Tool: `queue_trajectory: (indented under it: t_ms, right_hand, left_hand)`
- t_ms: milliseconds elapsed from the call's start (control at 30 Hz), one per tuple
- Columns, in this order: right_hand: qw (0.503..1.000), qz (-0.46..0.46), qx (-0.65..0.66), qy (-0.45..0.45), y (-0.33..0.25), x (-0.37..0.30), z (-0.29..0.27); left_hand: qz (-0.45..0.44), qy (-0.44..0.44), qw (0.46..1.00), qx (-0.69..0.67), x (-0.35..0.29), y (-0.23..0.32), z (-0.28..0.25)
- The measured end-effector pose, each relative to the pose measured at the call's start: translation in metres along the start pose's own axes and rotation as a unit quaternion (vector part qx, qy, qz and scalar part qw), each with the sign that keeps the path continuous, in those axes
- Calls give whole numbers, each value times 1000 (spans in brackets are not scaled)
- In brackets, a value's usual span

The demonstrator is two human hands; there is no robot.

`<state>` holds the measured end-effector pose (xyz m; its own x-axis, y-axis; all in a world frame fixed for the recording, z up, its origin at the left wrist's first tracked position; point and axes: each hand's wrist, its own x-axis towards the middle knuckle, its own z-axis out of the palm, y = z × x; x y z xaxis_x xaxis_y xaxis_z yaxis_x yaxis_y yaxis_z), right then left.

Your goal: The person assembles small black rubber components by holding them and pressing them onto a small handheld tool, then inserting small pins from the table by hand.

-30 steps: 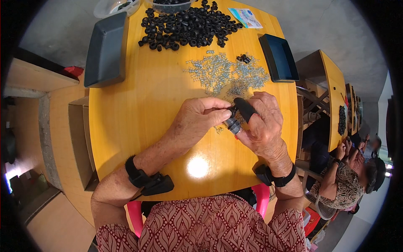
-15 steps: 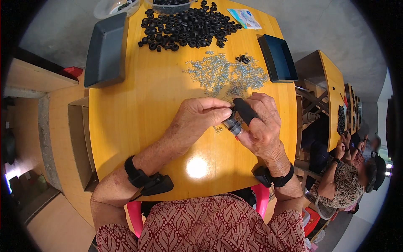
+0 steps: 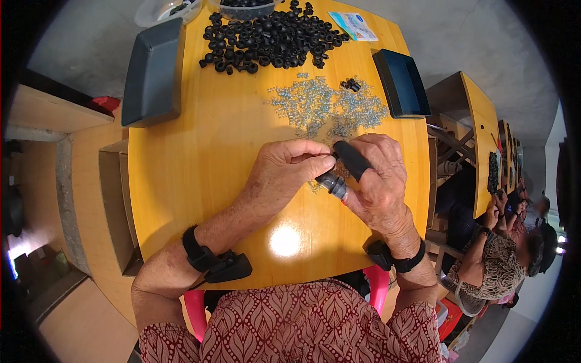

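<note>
Over the middle of the table my left hand [image 3: 283, 166] pinches a small black part [image 3: 335, 156] between thumb and forefinger; the fingertips hide most of it. My right hand [image 3: 378, 178] closes on the same spot from the other side. A black sleeve [image 3: 352, 158] covers its forefinger, and a dark and clear wrapping [image 3: 331, 183] seems to cover its thumb. Just beyond both hands spreads a pile of small shiny metal pieces [image 3: 308, 106], with a few black bits [image 3: 350, 85] on it. Some metal pieces also lie beneath my fingers.
A heap of black rounded parts [image 3: 266, 39] covers the far table. Grey tray [image 3: 154, 72] stands at the left edge, dark tray [image 3: 400, 83] at the right. Clear tubs [image 3: 168, 11] and a packet [image 3: 353, 26] sit at the back. Co-workers sit at another table [image 3: 478, 133] on the right.
My right thumb and forefinger have shifted slightly around the small black part. The left hand stays nearly still, and the piles look the same.
</note>
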<state>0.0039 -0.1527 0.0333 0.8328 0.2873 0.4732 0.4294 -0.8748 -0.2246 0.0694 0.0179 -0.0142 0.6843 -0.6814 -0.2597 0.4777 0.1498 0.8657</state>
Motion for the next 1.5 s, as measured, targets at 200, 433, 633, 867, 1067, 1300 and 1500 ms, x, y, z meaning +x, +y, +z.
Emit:
queue_trajectory:
  t_ms: [200,433,633,867,1067,1300,1500]
  right_hand:
    - [1000,-22,-15,-4,3,-2,3]
    - [999,7,32,18,6,-2,4]
    - [999,-16,32,15,8,-3,7]
    - [1000,-15,19,-11,8,-5,5]
    - [999,-3,31,23,7,-7,8]
    - [999,-16,33,34,8,-7,7]
    - [998,-15,38,37,7,-7,11]
  left_hand:
    - [-2,8,999,34,-1,1,0]
    - [-47,-19,998,-31,0,9,-2]
    - [9,-17,1000,11,0,1,-5]
    - [18,1,1000,24,-1,1,-2]
    - [-17,4,1000,14,0,4,-2]
    - [-9,-50,994,98,0,4,-5]
    - [18,-41,996,78,-2,0,-4]
